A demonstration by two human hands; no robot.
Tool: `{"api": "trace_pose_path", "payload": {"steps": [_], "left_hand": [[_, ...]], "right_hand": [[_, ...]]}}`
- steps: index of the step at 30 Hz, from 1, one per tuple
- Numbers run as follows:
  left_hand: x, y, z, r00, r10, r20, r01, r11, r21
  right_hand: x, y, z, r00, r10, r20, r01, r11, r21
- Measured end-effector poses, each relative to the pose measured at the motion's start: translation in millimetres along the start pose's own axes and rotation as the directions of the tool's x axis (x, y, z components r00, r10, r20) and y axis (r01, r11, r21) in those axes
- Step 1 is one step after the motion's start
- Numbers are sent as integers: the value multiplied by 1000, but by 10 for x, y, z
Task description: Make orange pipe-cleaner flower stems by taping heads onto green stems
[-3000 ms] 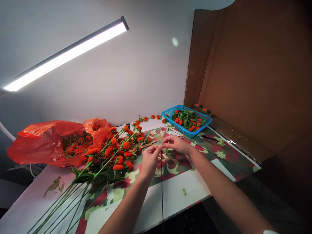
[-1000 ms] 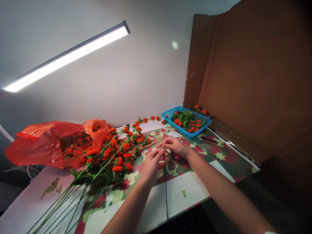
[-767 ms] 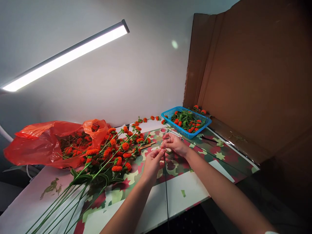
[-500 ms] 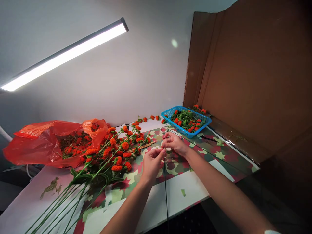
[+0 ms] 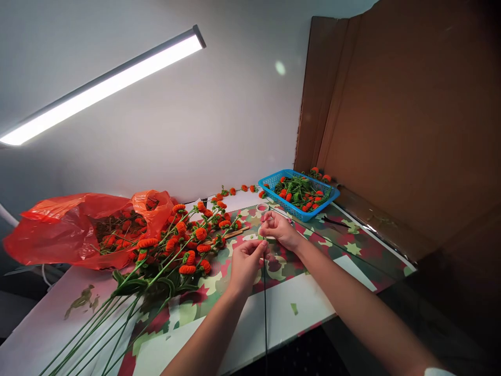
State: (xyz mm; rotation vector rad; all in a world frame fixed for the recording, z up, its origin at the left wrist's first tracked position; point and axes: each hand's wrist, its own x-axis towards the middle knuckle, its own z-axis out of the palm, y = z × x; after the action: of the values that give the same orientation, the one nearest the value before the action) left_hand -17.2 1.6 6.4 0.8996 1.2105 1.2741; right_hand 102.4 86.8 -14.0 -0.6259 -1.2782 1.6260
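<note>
A thin dark green stem hangs almost upright in front of me, its lower end running past the table's front edge. My left hand pinches it near the top between thumb and forefinger. Just above, my right hand is closed in a pinch at the stem's upper end; a short green length shows between the two hands. Whether the right fingertips also hold something small is hidden. To the left lies a bunch of orange fuzzy flowers on long green stems.
An orange plastic bag of more flowers lies at the left. Behind my right hand stand a blue basket of flowers and a tape roll. Brown sticks lie beside the bunch. A cardboard panel rises at right.
My hands stay close together throughout. The left has slipped slightly down from the right, opening a small gap along the stem. The stem shifted right, then stands more upright. The camera view drifts slightly.
</note>
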Motion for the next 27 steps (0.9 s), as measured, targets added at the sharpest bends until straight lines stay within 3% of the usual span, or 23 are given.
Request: {"api": "trace_pose_path", "payload": {"steps": [5, 13, 21, 27], "left_hand": [[3, -20, 28, 999, 4, 45, 2, 991, -134], [7, -56, 0, 997, -19, 77, 37, 972, -233], [-8, -26, 9, 992, -44, 120, 82, 940, -330], [1, -17, 15, 983, -64, 169, 123, 921, -369]], "right_hand": [[-28, -49, 27, 998, 57, 25, -57, 998, -13], [-93, -182, 66, 983, 53, 177, -16, 978, -208], [-77, -169, -5, 957, 41, 288, -1, 990, -138], [-69, -118, -47, 950, 108, 292, -98, 994, -48]]}}
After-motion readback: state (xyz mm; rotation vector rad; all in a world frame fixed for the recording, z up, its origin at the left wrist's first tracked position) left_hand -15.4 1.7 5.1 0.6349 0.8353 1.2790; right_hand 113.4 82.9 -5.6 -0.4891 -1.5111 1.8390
